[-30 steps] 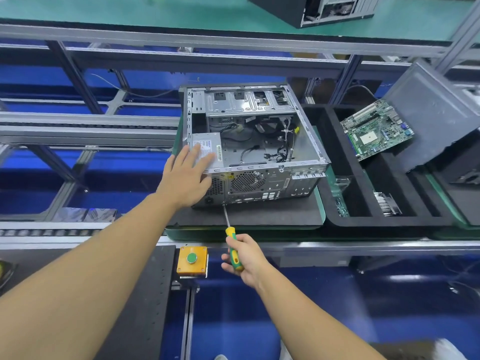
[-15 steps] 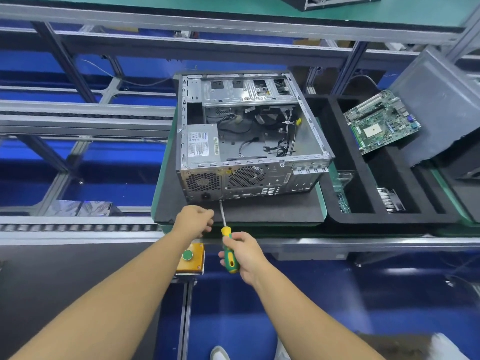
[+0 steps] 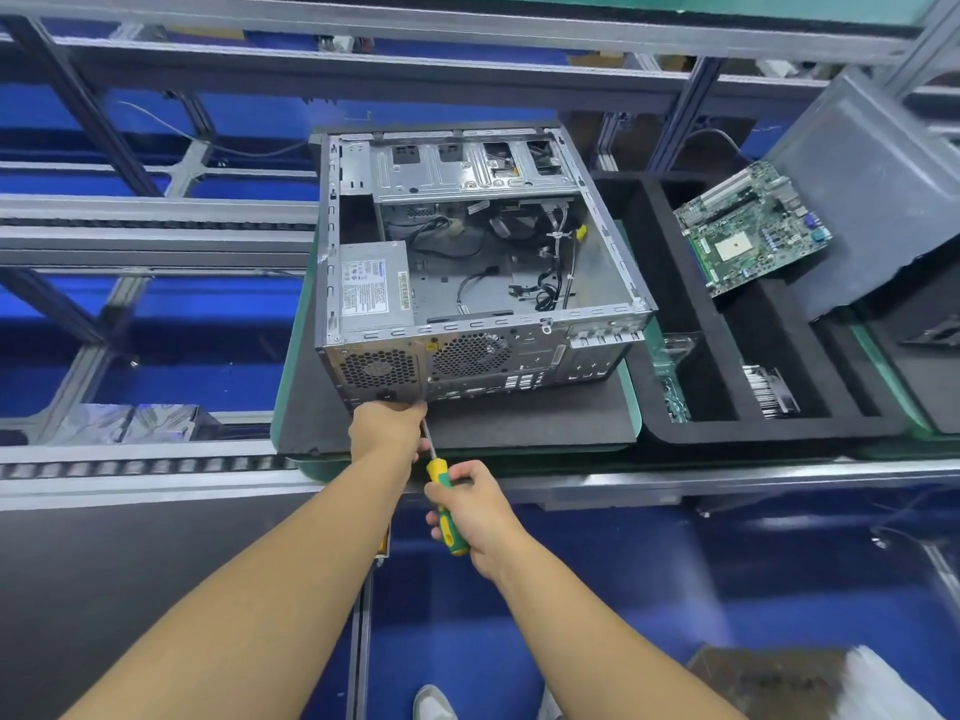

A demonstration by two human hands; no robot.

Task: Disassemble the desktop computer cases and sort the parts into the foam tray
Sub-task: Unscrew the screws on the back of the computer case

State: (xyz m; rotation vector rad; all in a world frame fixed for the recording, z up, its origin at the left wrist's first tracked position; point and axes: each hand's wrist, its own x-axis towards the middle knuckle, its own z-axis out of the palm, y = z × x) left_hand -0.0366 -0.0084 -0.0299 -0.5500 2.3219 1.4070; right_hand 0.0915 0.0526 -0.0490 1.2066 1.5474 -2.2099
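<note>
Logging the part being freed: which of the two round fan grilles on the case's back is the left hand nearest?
The left grille, next to the labelled power supply; the left hand is right below it. The right grille lies farther off.

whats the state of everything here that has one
case, on its side, panel off, open upward
power supply, mounted in case
motherboard, out, lying tilted over tray
tray, holding removed parts
screwdriver, tip at case's rear
right grip, holds screwdriver handle
left grip, at case's rear lower edge, fingers hidden
</note>
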